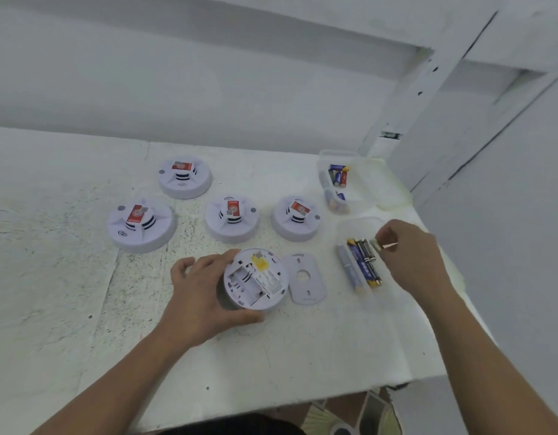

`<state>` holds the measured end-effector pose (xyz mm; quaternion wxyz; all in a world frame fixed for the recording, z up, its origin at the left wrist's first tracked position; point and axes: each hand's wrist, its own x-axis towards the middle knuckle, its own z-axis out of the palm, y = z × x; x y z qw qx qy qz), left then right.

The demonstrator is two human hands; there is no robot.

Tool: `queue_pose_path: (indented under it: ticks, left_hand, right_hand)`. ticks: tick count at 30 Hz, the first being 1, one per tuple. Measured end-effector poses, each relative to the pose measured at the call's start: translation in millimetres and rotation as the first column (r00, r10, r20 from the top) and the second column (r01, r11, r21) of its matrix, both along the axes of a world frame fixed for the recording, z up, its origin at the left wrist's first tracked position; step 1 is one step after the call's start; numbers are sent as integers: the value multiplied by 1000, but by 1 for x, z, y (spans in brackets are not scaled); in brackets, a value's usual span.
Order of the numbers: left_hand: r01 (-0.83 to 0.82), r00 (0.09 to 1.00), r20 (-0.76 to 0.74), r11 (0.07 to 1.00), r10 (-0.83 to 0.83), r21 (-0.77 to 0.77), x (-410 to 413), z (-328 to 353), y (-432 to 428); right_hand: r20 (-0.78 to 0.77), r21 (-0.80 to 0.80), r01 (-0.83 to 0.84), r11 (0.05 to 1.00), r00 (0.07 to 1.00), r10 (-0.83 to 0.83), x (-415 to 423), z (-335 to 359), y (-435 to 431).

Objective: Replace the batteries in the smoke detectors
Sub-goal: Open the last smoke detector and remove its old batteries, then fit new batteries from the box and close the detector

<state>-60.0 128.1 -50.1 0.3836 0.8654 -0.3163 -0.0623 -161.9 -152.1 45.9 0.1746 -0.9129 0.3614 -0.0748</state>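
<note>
Nearest, at six o'clock, an upturned smoke detector (255, 279) is being gripped by fingers of the left hand (202, 293). At three o'clock, a battery (375, 245) is being pinched by fingers of the right hand (409, 252). Farther, four detectors (232, 218) are being left untouched.

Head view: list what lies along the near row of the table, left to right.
Left hand → opened smoke detector → loose backplate → batteries → right hand, pinching one battery.
</note>
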Motion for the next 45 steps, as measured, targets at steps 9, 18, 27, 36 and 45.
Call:
queue_pose_path:
  ticks: [9,18,27,36,45]
  left_hand:
    - [-10,999,-36,999,12,45,-1,2,0]
    - [-12,999,-36,999,14,41,-3,6,0]
    - [-27,997,-75,997,32,68,-2,3,0]
    - [-57,998,-37,996,60,64,-3,3,-5]
    - [-102,995,-11,989,104,107,-5,9,-17]
  right_hand:
    - [-430,-228,-154,961,902,43,-7,-11,16]
    - [-429,-196,-118,974,903,23,-4,-16,16]
    - [-326,-174,-100,980,945,38,-6,-20,15]
    - [-195,-166,-51,985,981,18,-4,-20,-2]
    - [239,310,-30,950,970,-47,34,8,-37]
